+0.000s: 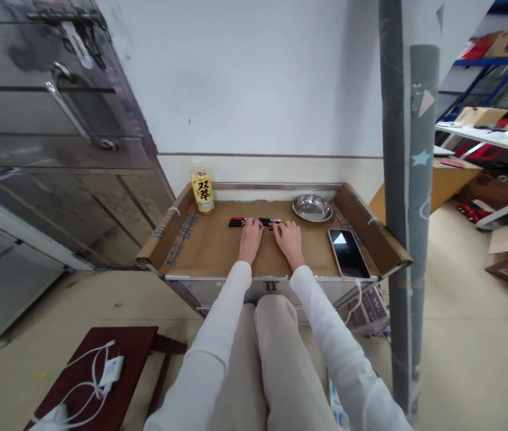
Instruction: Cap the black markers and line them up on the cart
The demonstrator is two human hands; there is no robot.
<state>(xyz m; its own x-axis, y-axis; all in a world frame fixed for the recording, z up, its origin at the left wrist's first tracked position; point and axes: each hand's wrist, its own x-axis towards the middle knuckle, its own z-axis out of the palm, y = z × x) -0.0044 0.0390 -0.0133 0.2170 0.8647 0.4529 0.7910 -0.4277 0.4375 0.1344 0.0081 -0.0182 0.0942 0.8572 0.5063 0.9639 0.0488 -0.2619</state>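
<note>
Several pens lie in a row across the brown cardboard-covered tabletop (pixel 218 245); red and black pens (pixel 236 222) are on the left, black pens (pixel 270 221) on the right. My left hand (pixel 249 240) is just in front of them, fingers curled together at a pen. My right hand (pixel 289 240) is beside it, a short gap to the right, with thumb and fingers pinched. A small dark pen part (pixel 271 228) shows at its fingertips. The fingers partly hide what they hold.
A yellow-labelled drink bottle (pixel 202 190) stands at the back left. A round metal dish (pixel 312 208) sits at the back right, a phone (pixel 348 254) with a white cable at the front right. Raised cardboard sides (pixel 371 224) edge the tabletop. A wrapped grey pole (pixel 400 209) rises on the right.
</note>
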